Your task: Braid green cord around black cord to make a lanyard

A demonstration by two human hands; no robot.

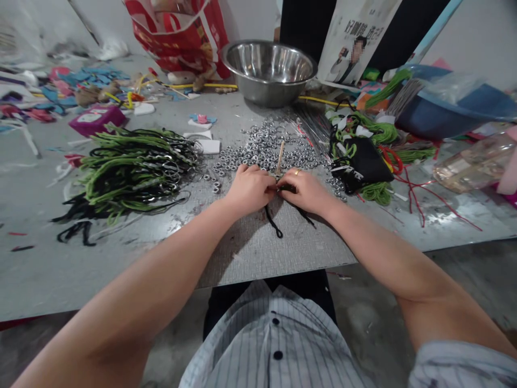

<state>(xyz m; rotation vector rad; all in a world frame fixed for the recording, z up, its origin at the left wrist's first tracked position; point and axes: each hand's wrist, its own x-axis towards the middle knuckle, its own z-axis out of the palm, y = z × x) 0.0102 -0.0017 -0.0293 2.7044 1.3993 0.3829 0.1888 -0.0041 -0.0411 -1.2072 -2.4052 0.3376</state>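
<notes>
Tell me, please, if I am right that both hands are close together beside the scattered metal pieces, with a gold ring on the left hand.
Not quite: the head view shows the gold ring on the right hand, not the left hand; both are close together beside the metal pieces.

Passable over the table's (52, 277) near-left stretch — hemmed beyond by green-and-black cord bundle (135, 168); at centre, blocked ahead by metal rings (260, 146), then steel bowl (269, 90) — rightward by black pouch (367, 164).
</notes>
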